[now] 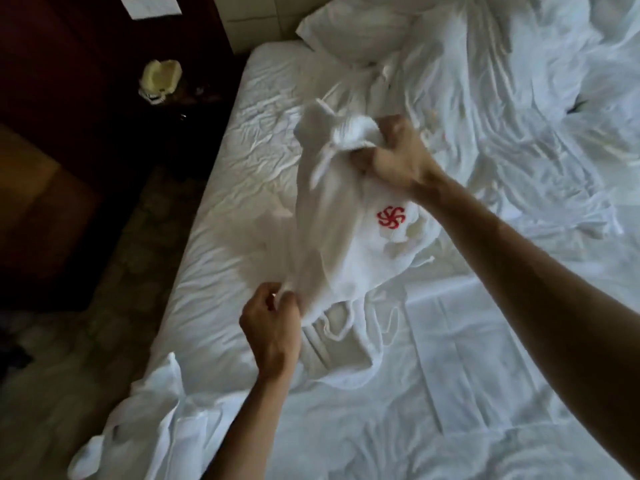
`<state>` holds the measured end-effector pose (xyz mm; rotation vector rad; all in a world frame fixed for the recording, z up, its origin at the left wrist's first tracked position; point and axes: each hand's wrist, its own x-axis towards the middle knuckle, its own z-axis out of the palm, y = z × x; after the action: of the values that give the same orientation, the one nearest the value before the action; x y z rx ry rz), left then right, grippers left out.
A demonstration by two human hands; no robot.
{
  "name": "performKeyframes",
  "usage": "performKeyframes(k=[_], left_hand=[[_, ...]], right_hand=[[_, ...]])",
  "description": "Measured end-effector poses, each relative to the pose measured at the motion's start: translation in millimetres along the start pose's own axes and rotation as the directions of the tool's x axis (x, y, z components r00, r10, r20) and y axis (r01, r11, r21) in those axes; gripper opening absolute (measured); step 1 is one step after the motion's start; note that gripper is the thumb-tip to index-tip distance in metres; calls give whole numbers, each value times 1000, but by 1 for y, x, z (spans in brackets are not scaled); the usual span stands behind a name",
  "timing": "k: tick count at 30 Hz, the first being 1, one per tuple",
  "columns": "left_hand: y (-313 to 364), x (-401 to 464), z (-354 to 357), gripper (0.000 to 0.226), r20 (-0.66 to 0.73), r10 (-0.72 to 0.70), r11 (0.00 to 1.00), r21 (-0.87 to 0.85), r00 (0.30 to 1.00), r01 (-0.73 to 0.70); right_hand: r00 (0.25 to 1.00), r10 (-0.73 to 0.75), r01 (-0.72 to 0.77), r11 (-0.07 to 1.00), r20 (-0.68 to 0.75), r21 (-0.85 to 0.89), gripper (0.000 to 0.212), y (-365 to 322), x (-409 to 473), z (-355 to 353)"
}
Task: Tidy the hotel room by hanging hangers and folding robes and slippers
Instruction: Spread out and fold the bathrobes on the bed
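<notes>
A white robe (pixel 332 244) with a red swirl emblem (pixel 390 216) hangs bunched above the bed. My right hand (pixel 394 154) grips a gathered wad of its upper cloth, fingers curled tight. My left hand (pixel 273 320) pinches the robe's lower left edge just above the mattress. The robe's lower part and a thin white cord (pixel 341 327) trail onto the sheet between my arms. No hangers or slippers are in sight.
The bed (pixel 221 237) has a wrinkled white sheet, a pillow (pixel 360 32) at the head and a crumpled duvet (pixel 519 116) on the right. More white cloth (pixel 145 420) spills over the near left edge. A dark nightstand (pixel 114 81) carries a pale yellowish object (pixel 161 77).
</notes>
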<state>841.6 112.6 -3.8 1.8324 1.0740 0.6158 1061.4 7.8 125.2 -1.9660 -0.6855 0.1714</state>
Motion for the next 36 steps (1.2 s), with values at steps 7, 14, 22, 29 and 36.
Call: performKeyframes(k=[7,14,22,29,36], left_hand=[[-162,-113,10,8,217,-401,904,254,890,345],[-236,-191,-18,33,314,-506,841,388,804,377],[-174,-147,-44,16,105,-323,916,285,941,283],[-71,-34,63,41,432,398,785,296,809,-544],[-81,29,147,84,849,355,8,415,391,-910]], right_hand=[[916,112,-75,991,385,-110,17,106,-146,132],[629,370,-129,917,683,-377,15,180,-288,189],[614,272,-186,962,741,-199,66,153,-296,153],[910,413,-413,911,17,3,59,169,-331,110],[493,811,-837,541,-316,81,109,230,-305,142]])
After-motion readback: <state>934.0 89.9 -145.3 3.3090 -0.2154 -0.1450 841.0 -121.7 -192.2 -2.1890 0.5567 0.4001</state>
